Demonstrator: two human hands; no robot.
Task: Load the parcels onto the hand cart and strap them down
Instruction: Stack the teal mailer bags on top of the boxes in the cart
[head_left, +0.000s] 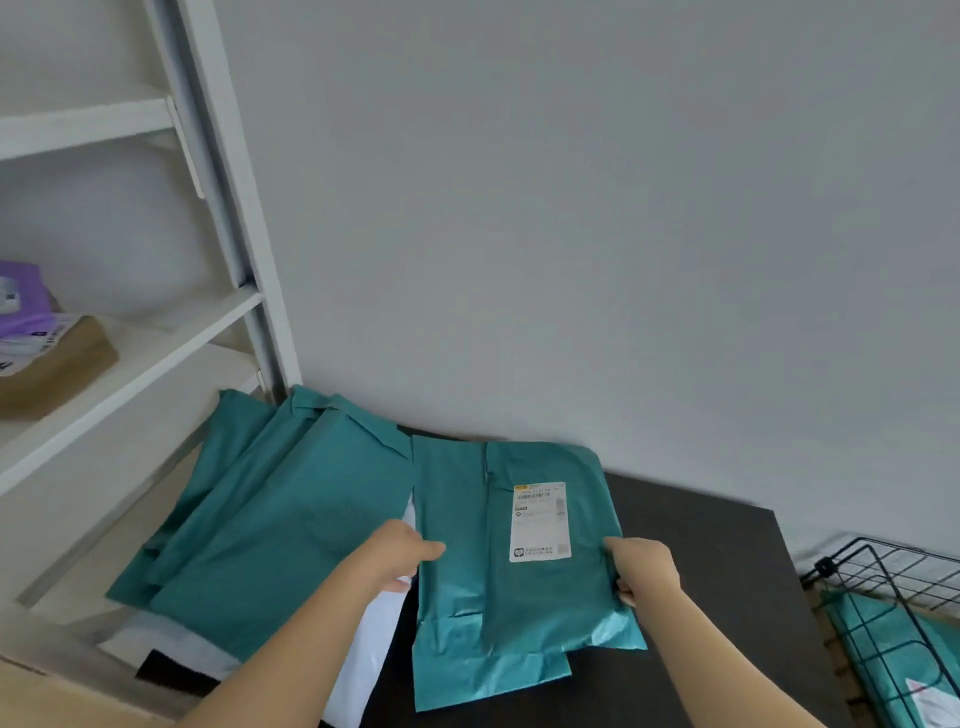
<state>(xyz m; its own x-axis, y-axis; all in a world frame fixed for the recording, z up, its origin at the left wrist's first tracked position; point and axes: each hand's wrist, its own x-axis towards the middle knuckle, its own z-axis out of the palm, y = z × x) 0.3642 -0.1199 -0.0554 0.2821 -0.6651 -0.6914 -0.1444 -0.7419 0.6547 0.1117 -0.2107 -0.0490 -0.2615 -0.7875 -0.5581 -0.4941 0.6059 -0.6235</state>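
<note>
Two teal mailer parcels lie stacked on a black table (717, 561); the top parcel (545, 587) bears a white shipping label (540, 522), the lower parcel (452, 649) sticks out at the left and bottom. My left hand (397, 556) grips the left edge of this stack, thumb on top. My right hand (644, 571) grips the right edge of the labelled parcel. More teal parcels (260, 519) lie in a pile to the left, over a white mailer (363, 654). The hand cart's black wire basket (893, 597) at the lower right holds another teal parcel (904, 660).
A white shelving unit (156, 358) stands at the left, with a brown parcel (57, 364) and a purple parcel (23, 301) on one shelf. A plain grey wall (571, 208) runs behind the table.
</note>
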